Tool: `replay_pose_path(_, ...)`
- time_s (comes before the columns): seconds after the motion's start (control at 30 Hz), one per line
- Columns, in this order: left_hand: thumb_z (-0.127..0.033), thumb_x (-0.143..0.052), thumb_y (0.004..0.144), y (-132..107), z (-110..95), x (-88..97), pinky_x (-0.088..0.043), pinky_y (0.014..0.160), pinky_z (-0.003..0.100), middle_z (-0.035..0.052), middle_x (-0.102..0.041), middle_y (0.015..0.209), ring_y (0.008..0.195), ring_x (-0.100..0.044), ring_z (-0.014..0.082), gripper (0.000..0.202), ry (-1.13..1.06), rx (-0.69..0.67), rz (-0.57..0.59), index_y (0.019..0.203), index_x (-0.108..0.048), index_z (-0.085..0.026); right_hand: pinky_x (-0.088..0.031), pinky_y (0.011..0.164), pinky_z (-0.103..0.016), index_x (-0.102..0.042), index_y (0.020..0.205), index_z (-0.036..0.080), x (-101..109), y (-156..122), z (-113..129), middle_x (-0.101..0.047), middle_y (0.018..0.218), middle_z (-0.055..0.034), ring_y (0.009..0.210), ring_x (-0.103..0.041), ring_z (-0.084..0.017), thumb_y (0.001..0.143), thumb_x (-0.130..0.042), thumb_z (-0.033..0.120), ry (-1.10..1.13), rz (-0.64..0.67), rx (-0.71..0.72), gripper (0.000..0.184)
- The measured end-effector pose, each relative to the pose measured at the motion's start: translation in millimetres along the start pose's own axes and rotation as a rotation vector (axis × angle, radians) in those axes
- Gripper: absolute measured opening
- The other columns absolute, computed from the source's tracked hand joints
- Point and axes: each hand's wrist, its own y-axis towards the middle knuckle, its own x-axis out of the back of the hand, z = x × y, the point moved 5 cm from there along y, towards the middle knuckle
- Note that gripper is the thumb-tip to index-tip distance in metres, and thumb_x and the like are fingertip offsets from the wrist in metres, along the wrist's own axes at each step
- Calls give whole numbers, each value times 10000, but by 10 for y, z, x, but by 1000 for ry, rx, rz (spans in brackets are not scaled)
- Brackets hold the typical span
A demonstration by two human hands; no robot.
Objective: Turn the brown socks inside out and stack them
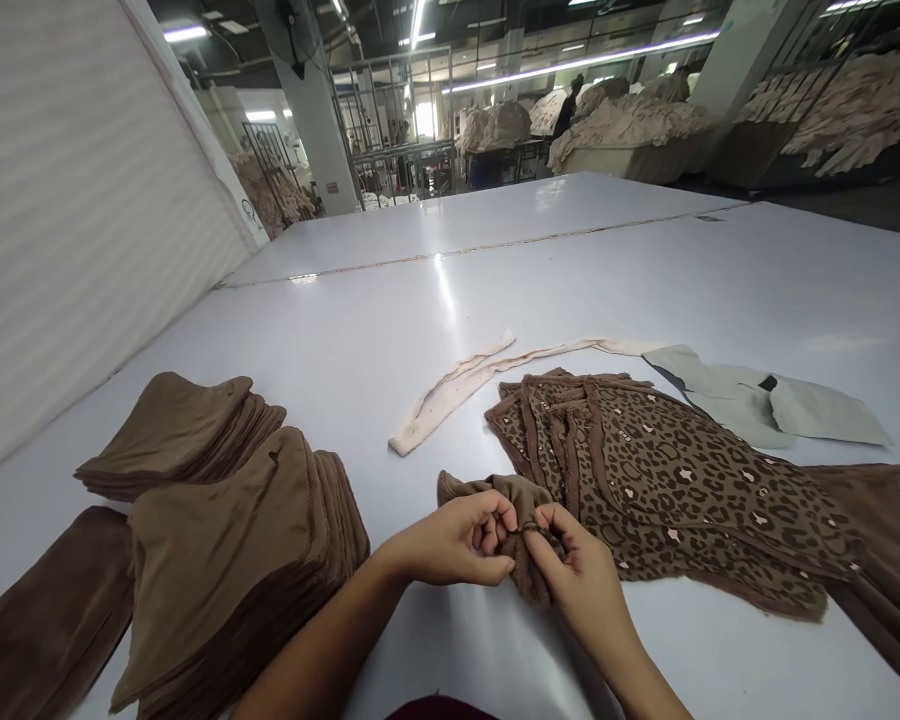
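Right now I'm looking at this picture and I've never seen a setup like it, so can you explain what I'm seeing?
There's no machine here, just a person's two bare hands, filmed by a camera on their head looking forward and down. The right hand pinches a crumpled brown cloth; the left hand is curled close against it, though whether it grips is unclear. On the white table, brown cloth stacks lie to the left and leopard-print pieces to the right.
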Motion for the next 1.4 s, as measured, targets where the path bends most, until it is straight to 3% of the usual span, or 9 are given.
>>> replay_pose_path(0.2,-74,-527,653,5,-17,17,-329,610,216,-34,-431,720,667,-380,98,141,40,-121,-303,705,-441,-173,-414,573,-247,-483,765,217,101,30,125,-473,671,31,621,-476,-138,795,-511,285,111,210,35,79)
replay_pose_path(0.4,-68,-452,690,1,141,-56,-227,495,220,-71,-305,567,535,-263,80,189,-15,20,-579,626,-323,-191,-458,704,-306,-546,1012,228,162,-46,104,-548,832,-17,775,-534,-172,836,-522,346,325,520,-122,213)
replay_pose_path(0.7,-150,-500,765,-42,192,-161,-308,529,196,-50,-400,625,578,-371,85,30,-135,40,-206,778,-477,-165,-261,491,-229,-404,665,212,19,-26,18,-363,597,67,539,-329,-101,756,-549,221,147,313,-69,171)
replay_pose_path(0.87,-295,-562,790,-125,17,165,-429,778,307,83,-556,969,874,-528,184,254,4,-104,-430,1008,-548,-165,-335,554,-240,-408,690,211,89,-46,44,-374,619,50,595,-370,-121,758,-556,323,265,386,-62,198)
replay_pose_path(0.93,-305,-634,747,-123,-129,179,-386,898,336,103,-519,1146,1041,-486,223,331,159,-214,-352,1052,-576,-191,-363,550,-251,-416,681,209,88,-51,52,-400,617,39,585,-391,-127,724,-563,403,323,426,-65,248)
replay_pose_path(1.07,-353,-564,796,-48,-85,-45,-395,600,228,-1,-534,684,632,-488,117,202,-51,-61,-86,781,-580,-152,-328,467,-234,-375,714,225,141,19,-35,-350,581,56,498,-351,-109,777,-461,452,340,294,-127,250)
replay_pose_path(1.17,-405,-533,794,-33,113,-155,-292,471,202,-49,-400,543,486,-348,73,305,-302,171,-260,628,-443,-165,-364,512,-237,-475,810,215,338,49,-73,-471,671,19,599,-460,-140,773,-557,414,233,61,-142,218)
replay_pose_path(1.27,-428,-549,785,-60,185,-170,-282,489,203,-59,-349,546,506,-317,69,351,-351,207,-476,602,-388,-174,-425,603,-240,-516,925,237,599,-65,73,-552,831,-17,763,-531,-171,771,-602,411,17,-263,-14,247)
replay_pose_path(1.4,-507,-553,779,-75,90,-184,-276,501,207,-58,-347,561,522,-311,72,401,-442,123,-524,626,-394,-172,-457,551,-207,-536,952,249,423,-227,347,-564,759,6,648,-553,-134,852,-535,321,-198,-147,264,123)
